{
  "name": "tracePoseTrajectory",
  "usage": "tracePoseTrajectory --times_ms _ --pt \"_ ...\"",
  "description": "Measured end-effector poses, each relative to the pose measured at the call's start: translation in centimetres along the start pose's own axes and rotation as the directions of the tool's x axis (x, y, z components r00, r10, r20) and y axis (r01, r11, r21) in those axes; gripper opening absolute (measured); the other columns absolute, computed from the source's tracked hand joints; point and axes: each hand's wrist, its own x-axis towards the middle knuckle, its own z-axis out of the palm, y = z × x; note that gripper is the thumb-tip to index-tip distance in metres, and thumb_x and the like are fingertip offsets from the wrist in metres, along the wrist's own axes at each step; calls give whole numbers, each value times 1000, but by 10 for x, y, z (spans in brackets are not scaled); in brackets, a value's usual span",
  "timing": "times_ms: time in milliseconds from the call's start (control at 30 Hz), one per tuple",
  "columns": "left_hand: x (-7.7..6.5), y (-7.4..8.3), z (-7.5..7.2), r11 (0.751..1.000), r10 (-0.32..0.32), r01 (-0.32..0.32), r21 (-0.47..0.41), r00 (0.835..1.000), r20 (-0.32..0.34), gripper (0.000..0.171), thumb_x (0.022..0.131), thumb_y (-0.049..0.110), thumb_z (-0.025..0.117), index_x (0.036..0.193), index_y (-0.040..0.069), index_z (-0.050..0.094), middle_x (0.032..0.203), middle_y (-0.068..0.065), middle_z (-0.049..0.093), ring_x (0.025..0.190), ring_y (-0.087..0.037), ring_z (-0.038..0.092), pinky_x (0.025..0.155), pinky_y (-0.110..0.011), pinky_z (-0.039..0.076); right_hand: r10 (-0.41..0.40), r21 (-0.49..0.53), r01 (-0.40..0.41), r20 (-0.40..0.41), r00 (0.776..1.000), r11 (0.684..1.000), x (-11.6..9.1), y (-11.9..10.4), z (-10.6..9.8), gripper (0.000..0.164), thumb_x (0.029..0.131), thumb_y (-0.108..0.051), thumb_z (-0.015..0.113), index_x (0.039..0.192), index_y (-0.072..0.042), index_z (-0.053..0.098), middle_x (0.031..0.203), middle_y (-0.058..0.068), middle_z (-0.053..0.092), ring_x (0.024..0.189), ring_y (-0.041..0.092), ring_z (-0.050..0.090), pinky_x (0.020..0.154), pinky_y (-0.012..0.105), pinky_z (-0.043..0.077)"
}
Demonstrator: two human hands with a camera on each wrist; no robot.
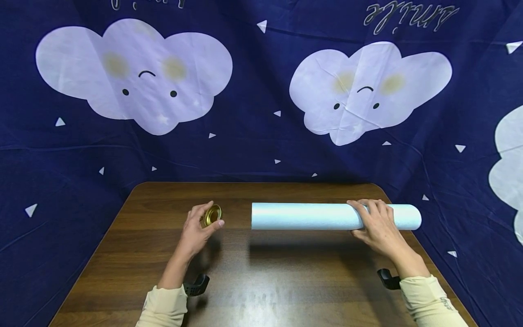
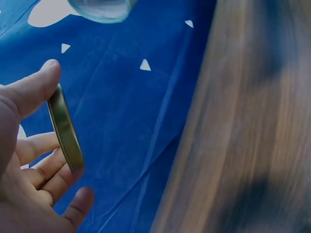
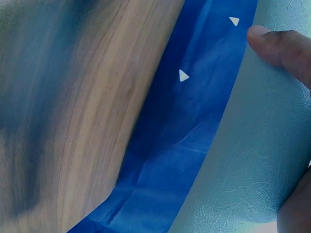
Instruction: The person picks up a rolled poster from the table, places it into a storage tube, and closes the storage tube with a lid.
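Shallow round gold metal lid (image 1: 213, 215) and long pale-blue cylinder (image 1: 304, 216), both held above the brown wood-grain tabletop (image 1: 286, 277)

Left grip (image 1: 197, 230), a bare hand: thumb and fingers parted by the lid's width, pinching it at the edge. Lid glossy, raised rim, recessed face; seen edge-on from the left wrist.

Right grip (image 1: 377, 227), also bare: spread wide, curled round the cylinder near its right end. Cylinder smooth-sided from the head view, finely creased like leather up close; lies level, left end near the lid but apart. Shadow on the wood beneath.

Writing: outlined script "smile" (image 1: 410, 17), inverted, on navy fabric backdrop (image 1: 253, 91); second lettering at upper left cut off. Cream sleeve (image 1: 429, 299) on right arm carries small marks, illegible.
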Motion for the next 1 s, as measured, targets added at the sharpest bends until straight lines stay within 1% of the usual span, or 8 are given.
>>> tracePoseTrajectory --times_ms 100,233,300,433,500,667,833,1000 --pt "-1 3 -1 997 -7 8 -82 1000 8 64 80 20 74 137 9 47 132 -12 47 119 -26 44 101 -44 37 -1 0 1 -3 1000 1000 0 0 0 84 54 -17 88 128 -16 49 113 16 53 103 39 44 83 59 31" --pt "-3 8 -3 983 -7 10 -183 1000 17 61 83 18 72 138 8 47 131 -12 48 116 -24 49 100 -40 41 0 2 0 -5 1000 1000 0 0 -1 83 54 -17 87 128 -16 49 112 16 53 102 39 44 83 58 31" --pt "-4 10 -3 975 -6 10 -220 1000 17 60 84 17 71 138 9 47 131 -11 49 114 -20 51 99 -34 41 1 2 -1 -6 1000 1000 0 0 -1 83 54 -17 87 128 -16 49 112 16 53 102 39 44 82 58 31" --pt "-6 12 -4 958 -16 21 -286 1000 21 58 85 16 69 138 11 47 131 -11 49 108 -7 52 93 -20 42 0 4 0 -8 1000 1000 0 0 -1 82 55 -17 86 128 -16 49 112 16 53 102 39 44 83 58 31" --pt "-6 13 -3 947 -22 29 -321 999 26 57 86 15 68 138 11 46 131 -12 49 107 -5 52 90 -15 42 -1 5 1 -10 1000 1000 0 0 -1 82 55 -17 86 128 -16 49 112 16 53 102 39 44 83 58 31" --pt "-7 15 3 917 -14 31 -397 999 47 57 87 9 66 139 8 44 131 -13 47 107 -6 53 89 -13 44 -2 3 2 -12 1000 1000 0 0 -1 82 55 -17 86 128 -16 49 112 16 54 102 39 44 83 58 32" --pt "-9 20 9 905 -5 29 -424 998 58 57 87 9 65 140 9 44 131 -8 48 108 -2 50 94 -15 42 3 9 -3 -10 1000 1000 0 0 -2 83 55 -16 87 129 -16 49 113 16 53 103 39 44 83 58 31" --pt "-10 23 16 883 -20 44 -467 998 56 56 87 8 65 139 10 45 127 -4 51 108 -3 51 93 -16 42 6 12 -6 -7 1000 1000 0 -1 -2 85 54 -16 88 129 -16 49 113 16 53 104 39 43 84 58 31"
